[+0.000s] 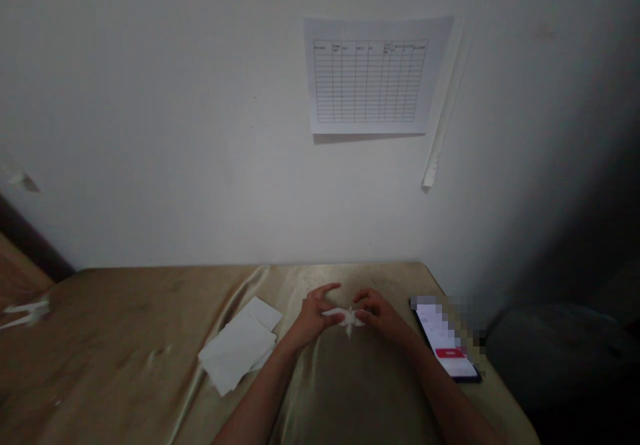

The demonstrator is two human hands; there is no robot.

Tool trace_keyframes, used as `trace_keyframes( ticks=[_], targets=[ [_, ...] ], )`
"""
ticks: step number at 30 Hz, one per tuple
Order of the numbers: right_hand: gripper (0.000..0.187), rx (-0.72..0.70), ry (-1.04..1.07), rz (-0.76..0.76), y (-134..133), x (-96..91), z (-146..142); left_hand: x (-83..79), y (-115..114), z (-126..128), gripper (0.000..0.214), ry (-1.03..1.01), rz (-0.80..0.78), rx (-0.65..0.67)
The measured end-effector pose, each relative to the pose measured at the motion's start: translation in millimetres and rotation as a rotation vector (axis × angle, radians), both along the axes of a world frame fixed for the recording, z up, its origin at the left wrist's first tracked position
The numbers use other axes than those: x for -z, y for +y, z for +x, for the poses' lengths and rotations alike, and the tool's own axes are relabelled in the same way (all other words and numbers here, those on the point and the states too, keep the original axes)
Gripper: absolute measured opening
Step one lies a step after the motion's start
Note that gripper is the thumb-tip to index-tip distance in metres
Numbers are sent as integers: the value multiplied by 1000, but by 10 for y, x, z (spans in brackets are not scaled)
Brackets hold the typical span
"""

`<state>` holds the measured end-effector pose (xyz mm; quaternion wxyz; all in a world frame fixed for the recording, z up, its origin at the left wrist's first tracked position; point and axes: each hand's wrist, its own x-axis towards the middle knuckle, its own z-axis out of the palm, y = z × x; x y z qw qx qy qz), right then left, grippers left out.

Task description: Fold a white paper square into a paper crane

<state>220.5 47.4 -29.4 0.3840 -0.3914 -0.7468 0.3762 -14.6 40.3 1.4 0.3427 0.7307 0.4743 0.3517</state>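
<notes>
Over the cloth-covered table, both my hands hold a small paper crane (350, 320) of folded white paper, with wings out to either side and narrow points toward and away from me. My left hand (317, 310) pinches its left wing, the thumb on top and the index finger stretched out above. The right wing is gripped by my right hand (376, 312), thumb pressed on it and fingers curled. My fingertips under the wings are partly hidden. Left of my left forearm lies a loose stack of white paper sheets (240, 348).
A phone (447, 338) with its screen lit lies by the right table edge. Another folded white paper piece (27, 312) is at the far left. The wall behind carries a printed table sheet (373, 85) and a hanging white strip (443, 125). Creases run through the gold-brown cloth (150, 312).
</notes>
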Motion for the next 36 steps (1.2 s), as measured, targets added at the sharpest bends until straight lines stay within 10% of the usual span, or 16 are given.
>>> trace_keyframes(
  ticks=[36],
  targets=[
    [42,80,44,-41,46,30,-11,38,42,-9,20,-41,-5,-16]
  ],
)
